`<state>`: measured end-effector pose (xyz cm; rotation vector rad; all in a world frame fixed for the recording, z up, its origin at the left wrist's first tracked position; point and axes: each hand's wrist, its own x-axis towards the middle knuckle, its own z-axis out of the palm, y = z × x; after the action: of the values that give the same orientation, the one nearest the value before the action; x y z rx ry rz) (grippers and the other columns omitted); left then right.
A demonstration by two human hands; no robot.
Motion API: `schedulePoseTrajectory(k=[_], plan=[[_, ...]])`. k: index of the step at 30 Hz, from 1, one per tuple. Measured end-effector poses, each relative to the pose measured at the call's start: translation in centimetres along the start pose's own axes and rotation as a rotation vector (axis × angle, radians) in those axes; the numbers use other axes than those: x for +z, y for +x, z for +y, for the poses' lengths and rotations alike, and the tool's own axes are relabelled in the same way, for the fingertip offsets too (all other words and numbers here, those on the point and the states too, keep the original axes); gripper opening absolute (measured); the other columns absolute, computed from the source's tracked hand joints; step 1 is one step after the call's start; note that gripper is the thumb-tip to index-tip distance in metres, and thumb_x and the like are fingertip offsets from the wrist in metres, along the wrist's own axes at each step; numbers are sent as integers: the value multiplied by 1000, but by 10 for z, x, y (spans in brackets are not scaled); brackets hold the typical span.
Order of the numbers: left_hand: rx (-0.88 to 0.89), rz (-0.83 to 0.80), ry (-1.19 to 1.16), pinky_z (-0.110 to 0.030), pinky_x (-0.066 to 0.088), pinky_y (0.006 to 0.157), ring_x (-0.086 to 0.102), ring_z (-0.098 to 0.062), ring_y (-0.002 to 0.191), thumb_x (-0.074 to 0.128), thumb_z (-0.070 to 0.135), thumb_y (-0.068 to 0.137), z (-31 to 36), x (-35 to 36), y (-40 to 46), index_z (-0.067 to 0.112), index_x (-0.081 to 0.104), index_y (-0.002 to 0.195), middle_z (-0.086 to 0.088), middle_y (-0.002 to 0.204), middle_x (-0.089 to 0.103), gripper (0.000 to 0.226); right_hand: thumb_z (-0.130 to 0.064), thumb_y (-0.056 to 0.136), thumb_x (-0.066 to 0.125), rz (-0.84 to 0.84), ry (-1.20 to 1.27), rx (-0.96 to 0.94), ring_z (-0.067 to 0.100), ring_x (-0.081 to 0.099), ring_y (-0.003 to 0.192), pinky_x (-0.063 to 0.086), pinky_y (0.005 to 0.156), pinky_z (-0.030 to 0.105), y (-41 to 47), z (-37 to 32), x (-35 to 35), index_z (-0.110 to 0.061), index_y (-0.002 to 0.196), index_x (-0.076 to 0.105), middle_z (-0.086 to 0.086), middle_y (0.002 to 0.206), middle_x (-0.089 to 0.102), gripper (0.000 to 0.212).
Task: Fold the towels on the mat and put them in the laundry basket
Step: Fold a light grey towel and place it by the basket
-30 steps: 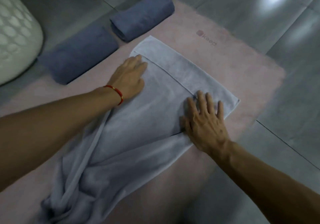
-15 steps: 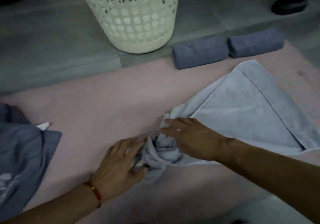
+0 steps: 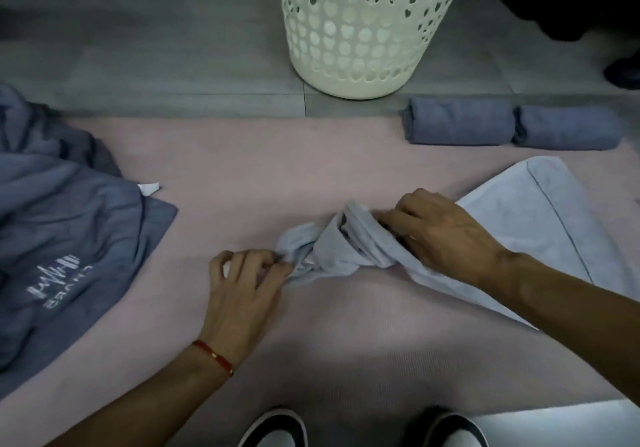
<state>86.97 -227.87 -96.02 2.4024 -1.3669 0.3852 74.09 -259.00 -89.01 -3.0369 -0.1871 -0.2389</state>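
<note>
Now both hands have left the flat fold for the bunched end | left hand (image 3: pixel 242 284) pinches pale towel (image 3: pixel 512 225), right hand (image 3: pixel 440 228) grips its twist | towel on mat (image 3: pixel 277 169) | laundry basket (image 3: pixel 360 24) waits beyond; folding unfinished.

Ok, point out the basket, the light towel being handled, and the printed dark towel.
basket (image 3: pixel 360 31), head view, perforated side wall.
light towel (image 3: pixel 512 211), head view, flat spread part.
printed dark towel (image 3: pixel 79 232), head view, above the print.
</note>
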Motion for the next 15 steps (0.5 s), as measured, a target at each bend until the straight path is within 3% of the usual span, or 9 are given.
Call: schedulePoseTrajectory(k=[4, 7, 9, 11, 12, 13, 15], plan=[[-55, -191, -216, -46, 39, 90, 56, -31, 113, 63, 28, 76, 11, 5, -4, 21, 60, 117, -2, 127, 54, 42, -30, 86, 54, -135, 29, -167, 20, 59, 81, 35, 77, 30, -32, -14, 13, -20, 88, 73, -3, 86, 67, 22], [-184, -288, -379, -46, 37, 101, 40, -27, 133, 56, 47, 82, 37, 15, 23, 21, 47, 139, -4, 151, 40, 63, -26, 77, 69, -223, 92, -153, 10, 47, 85, 33, 74, 26, -46, -20, 30, -23, 85, 73, -9, 84, 65, 9], [-165, -366, -344, -50, 27, 110, 21, -25, 147, 57, 47, 86, 48, 27, 48, 25, 28, 155, -3, 165, 17, 77, -26, 76, 67, -245, 150, -117, 8, 48, 84, 38, 72, 25, -48, -19, 34, -25, 85, 73, -10, 84, 65, 11], [19, -484, -141, -60, 12, 116, 0, -25, 154, 61, 33, 86, 46, 43, 78, 31, 8, 160, 1, 168, -3, 91, -31, 82, 60, -275, 166, -97, 10, 56, 80, 44, 70, 26, -46, -17, 35, -28, 87, 73, -13, 84, 66, 13], [134, -576, -32, -65, 3, 117, -6, -24, 155, 62, 27, 85, 41, 50, 93, 33, 8, 160, 3, 168, 0, 92, -31, 83, 63, -305, 175, -84, 11, 59, 79, 45, 70, 27, -45, -15, 36, -28, 88, 72, -13, 85, 67, 11], [229, -671, 37, -69, -4, 116, -1, -24, 155, 62, 24, 86, 36, 55, 106, 34, 20, 158, 4, 165, 17, 84, -29, 83, 69, -333, 189, -74, 13, 61, 80, 44, 70, 27, -45, -14, 36, -28, 90, 72, -12, 87, 68, 7], [347, -747, 77, -73, -4, 113, 37, -24, 139, 62, 17, 87, 30, 54, 121, 32, 59, 131, 5, 122, 58, 47, -27, 84, 77, -406, 196, -40, 14, 63, 84, 42, 74, 26, -43, -12, 31, -27, 96, 72, -11, 93, 70, 13]])
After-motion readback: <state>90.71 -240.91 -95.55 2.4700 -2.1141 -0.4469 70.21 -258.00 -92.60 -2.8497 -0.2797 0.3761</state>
